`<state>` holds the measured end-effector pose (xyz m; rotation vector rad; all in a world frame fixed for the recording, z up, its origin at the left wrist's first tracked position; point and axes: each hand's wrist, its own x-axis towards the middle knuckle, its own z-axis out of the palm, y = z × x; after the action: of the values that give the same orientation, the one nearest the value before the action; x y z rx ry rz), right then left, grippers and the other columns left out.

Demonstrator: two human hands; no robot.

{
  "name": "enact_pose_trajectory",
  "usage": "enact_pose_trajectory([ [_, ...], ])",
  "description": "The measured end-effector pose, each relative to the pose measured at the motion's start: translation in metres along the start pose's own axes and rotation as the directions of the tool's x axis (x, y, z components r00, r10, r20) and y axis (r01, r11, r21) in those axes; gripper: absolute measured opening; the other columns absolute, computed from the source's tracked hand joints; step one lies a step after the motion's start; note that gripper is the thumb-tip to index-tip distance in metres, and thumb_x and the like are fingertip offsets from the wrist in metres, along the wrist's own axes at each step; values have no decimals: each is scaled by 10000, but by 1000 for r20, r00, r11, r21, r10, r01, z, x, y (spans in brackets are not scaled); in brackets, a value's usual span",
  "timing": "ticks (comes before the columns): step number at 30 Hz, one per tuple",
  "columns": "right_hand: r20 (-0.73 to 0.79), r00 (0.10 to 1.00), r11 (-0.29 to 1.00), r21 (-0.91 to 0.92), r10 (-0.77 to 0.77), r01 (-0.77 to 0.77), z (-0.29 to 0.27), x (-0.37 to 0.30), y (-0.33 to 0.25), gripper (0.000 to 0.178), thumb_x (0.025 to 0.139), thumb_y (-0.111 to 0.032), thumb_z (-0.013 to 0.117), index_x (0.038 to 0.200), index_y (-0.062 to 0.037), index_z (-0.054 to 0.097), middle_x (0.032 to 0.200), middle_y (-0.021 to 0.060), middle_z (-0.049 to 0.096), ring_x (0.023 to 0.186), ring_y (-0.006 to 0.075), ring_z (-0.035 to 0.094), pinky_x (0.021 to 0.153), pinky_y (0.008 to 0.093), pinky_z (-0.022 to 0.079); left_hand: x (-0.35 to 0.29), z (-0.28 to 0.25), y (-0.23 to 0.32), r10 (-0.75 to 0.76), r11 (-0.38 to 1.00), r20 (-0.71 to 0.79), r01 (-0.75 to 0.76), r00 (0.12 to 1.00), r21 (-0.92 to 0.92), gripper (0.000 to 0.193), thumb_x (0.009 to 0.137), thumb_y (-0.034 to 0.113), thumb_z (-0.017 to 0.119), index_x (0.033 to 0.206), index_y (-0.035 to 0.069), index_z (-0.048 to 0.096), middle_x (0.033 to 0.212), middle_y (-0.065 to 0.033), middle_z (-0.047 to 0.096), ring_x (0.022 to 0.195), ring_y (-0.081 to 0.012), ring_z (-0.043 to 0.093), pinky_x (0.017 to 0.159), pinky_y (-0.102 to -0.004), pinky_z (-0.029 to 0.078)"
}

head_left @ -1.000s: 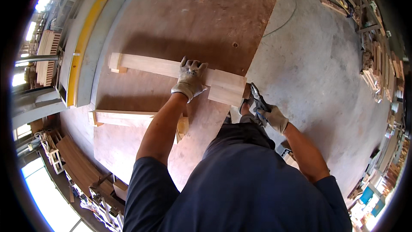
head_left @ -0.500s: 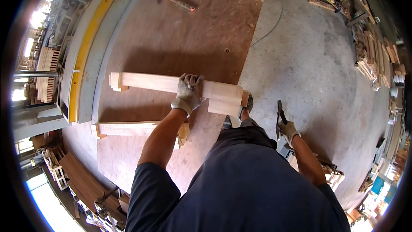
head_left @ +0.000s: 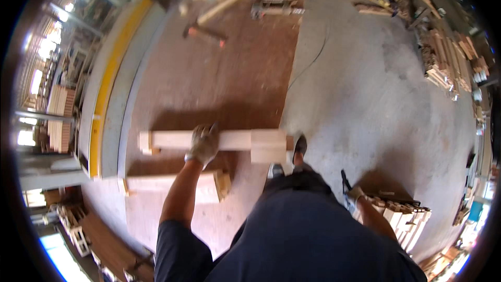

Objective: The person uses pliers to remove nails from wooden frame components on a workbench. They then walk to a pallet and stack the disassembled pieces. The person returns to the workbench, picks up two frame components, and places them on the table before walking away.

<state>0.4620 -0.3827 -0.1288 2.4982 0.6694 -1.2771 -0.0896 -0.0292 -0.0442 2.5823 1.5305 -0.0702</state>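
Note:
My left hand (head_left: 203,145), in a work glove, is wrapped round a pale wooden beam (head_left: 237,140) with blocks at both ends. The beam lies crosswise in front of me, its wider end near my feet. At my right side, low down, my gloved right hand (head_left: 356,194) is closed on a dark hand tool (head_left: 345,180). Its kind is too blurred to make out. A second, similar wooden piece (head_left: 162,183) rests on the brown board to the left, below the first and partly behind my left forearm.
A hammer (head_left: 206,34) and a power tool (head_left: 276,8) lie on the brown board (head_left: 229,78) ahead; a thin cable (head_left: 313,62) crosses the concrete. Stacked wood (head_left: 409,216) stands by my right arm, with more timber (head_left: 443,65) farther right. A yellow-striped beam (head_left: 107,94) borders the left.
The whole view has shifted, with floor objects lower in the picture. My left hand has moved left along the beam, which lies more level. My right hand has lowered with the dark tool.

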Motion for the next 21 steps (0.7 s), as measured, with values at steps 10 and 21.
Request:
enact_pose_trajectory([
  [10,65,997,987,149,49,-59,43,27,16,474,837,-344,813,1070,61,733,848,123,712,742,216,651,637,409,508,19,-37,19,-76,997,-33,77,997,21,708,632,451,889,1193,101,635,1187,-120,665,1191,-328,586,1045,-493,397],
  [21,10,1000,988,151,-11,9,7,21,-44,553,805,-405,790,1142,29,730,1091,227,738,1030,341,723,847,420,562,59,-199,64,-280,825,-589,-123,758,-551,607,593,278,970,1023,17,631,804,-124,709,667,-227,654,604,-395,545],
])
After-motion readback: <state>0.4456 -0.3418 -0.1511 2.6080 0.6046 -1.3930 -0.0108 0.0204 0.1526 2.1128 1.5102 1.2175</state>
